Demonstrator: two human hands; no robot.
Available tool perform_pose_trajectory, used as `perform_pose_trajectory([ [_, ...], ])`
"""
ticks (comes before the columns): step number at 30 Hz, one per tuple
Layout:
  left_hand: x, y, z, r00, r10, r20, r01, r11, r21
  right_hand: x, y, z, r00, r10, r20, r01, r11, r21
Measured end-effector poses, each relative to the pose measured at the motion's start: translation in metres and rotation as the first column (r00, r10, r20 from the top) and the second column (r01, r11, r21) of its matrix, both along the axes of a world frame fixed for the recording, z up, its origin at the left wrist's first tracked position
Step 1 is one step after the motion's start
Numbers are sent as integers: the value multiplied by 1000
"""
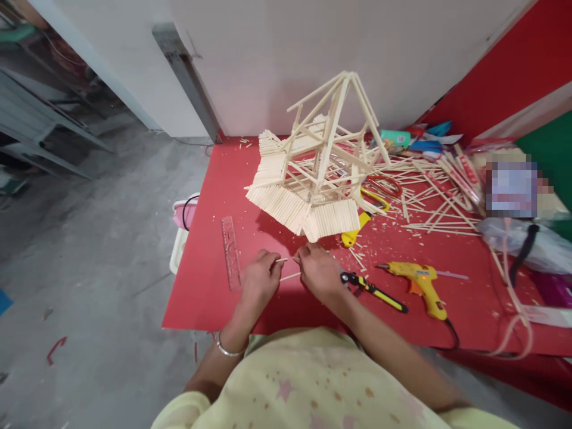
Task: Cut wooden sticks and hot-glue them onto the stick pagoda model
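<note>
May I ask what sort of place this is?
Likely a craft or model-making corner: a half-built stick house stands on a red worktop, with a glue gun and loose sticks nearby; the left hand and right hand pinch a thin stick.

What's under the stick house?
The stick house sits on the red table. A yellow tool pokes out under its right edge. The rest beneath is covered by its panels. Left hand and right hand pinch a thin stick in front.
</note>
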State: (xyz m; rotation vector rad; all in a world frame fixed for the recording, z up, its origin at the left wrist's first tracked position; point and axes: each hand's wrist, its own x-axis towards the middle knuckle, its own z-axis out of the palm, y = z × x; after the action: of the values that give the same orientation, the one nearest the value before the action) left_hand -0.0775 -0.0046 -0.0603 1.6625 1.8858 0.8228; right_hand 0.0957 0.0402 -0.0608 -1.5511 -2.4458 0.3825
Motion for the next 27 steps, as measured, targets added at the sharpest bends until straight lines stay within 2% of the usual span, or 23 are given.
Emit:
perform_pose_trajectory([
  [3, 7, 3, 3, 954, 30, 297, -33, 999, 7, 6, -9, 6, 966, 35, -255, -30, 999, 26],
  [5, 13, 4, 9, 822, 48, 568, -6, 997, -76, 10, -17, 17, 906, 80, -415, -56, 996, 70],
  [7, 20, 5, 16, 637, 117, 762, 17, 986, -166, 13, -23, 30, 849, 121, -514, -58, 989, 137],
  [10, 29, 7, 27, 440, 189, 878, -15, 979, -203, 15, -27, 46, 783, 209, -586, -96, 971, 219],
  [12, 34, 9, 34, 352, 196, 915, -26, 980, -199, 17, -27, 54, 766, 240, -597, -110, 963, 247],
  [15, 40, 13, 45, 241, 206, 948, -28, 978, -205, 18, -24, 62, 789, 241, -565, -70, 949, 308],
  [17, 42, 14, 51, 202, 224, 953, -40, 975, -220, 18, -22, 63, 816, 244, -524, -39, 928, 370],
  [20, 45, 14, 57, 198, 259, 945, -44, 966, -256, 18, -21, 62, 847, 230, -479, -10, 908, 419],
  [24, 46, 12, 56, 205, 262, 943, -73, 965, -253, 20, -24, 62, 862, 200, -467, -19, 931, 363],
  [27, 47, 12, 51, 207, 257, 944, -110, 965, -238, 19, -27, 63, 838, 191, -512, -28, 951, 308],
])
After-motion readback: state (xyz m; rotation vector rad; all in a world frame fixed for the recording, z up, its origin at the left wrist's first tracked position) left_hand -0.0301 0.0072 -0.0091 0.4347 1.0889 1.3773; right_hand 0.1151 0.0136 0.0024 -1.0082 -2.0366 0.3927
